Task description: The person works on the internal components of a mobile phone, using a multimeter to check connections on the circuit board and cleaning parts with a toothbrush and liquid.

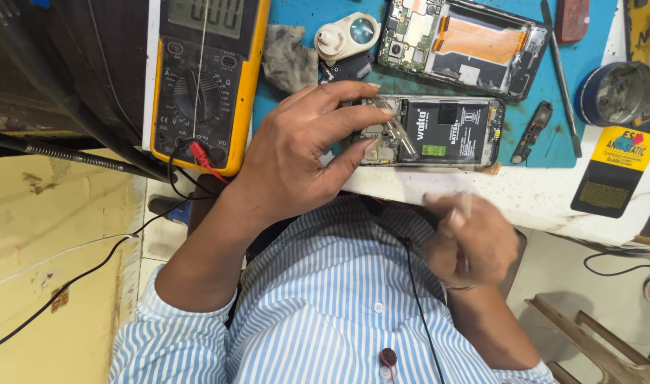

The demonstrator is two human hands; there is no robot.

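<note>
An opened phone (446, 131) with its back off and a black battery showing lies on a blue mat (552, 146) at the bench edge. My left hand (296, 153) pinches the phone's left end between thumb and fingers. Metal tweezers (402, 136) rest on the phone just beyond my fingertips. My right hand (471, 242) is blurred, down near my striped shirt below the bench edge. Its fingers are closed around a thin pale piece (467, 205) that I cannot make out.
A yellow multimeter (204, 78) with a red plug (198, 151) sits at the left. Behind the phone lie a grey rag (289, 57), a white loupe (348, 35), a second opened phone (467, 46), a thin tool (561, 78) and a round tin (613, 92).
</note>
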